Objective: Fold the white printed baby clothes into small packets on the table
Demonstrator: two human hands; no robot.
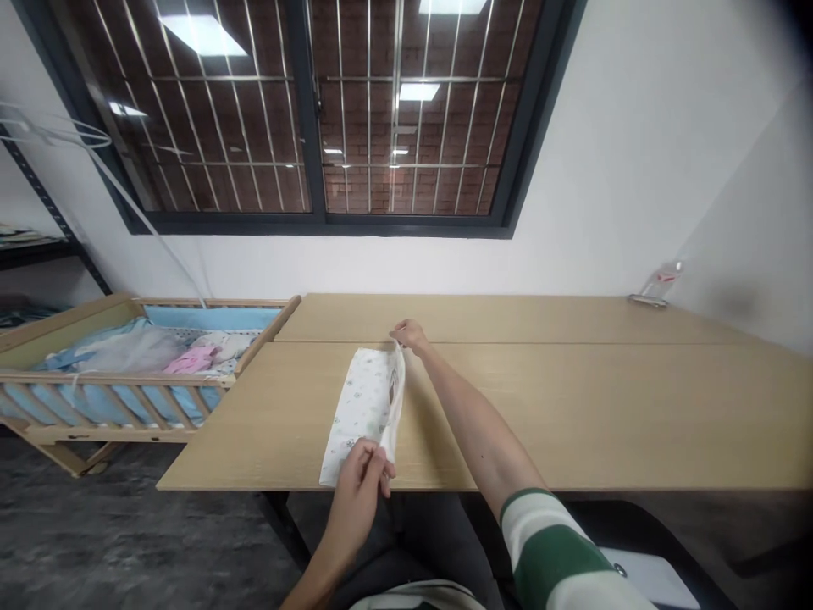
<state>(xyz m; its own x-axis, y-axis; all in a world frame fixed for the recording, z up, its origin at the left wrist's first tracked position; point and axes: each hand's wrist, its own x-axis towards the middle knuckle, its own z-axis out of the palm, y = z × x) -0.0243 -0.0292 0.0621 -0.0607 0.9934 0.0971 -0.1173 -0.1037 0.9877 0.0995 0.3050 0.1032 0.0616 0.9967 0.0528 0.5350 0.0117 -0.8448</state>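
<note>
A white cloth (357, 407) with a small scattered print lies folded in a long strip on the wooden table, its right side raised off the tabletop. My left hand (362, 479) pinches its near right corner close to the table's front edge, fingers closed. Farther off, my right hand (410, 334) is closed on the far right corner, arm stretched forward. Between the two hands the right edge stands up and gapes a little, with layers showing. Whether it is a garment or a plain cloth I cannot tell.
The table (572, 407) runs wide to the right, with a seam across it. A clear plastic bottle or packet (660, 284) stands by the wall. On the left is a wooden crib (133, 381) with bedding and a white net stand (149, 224). A barred window (318, 224) is ahead.
</note>
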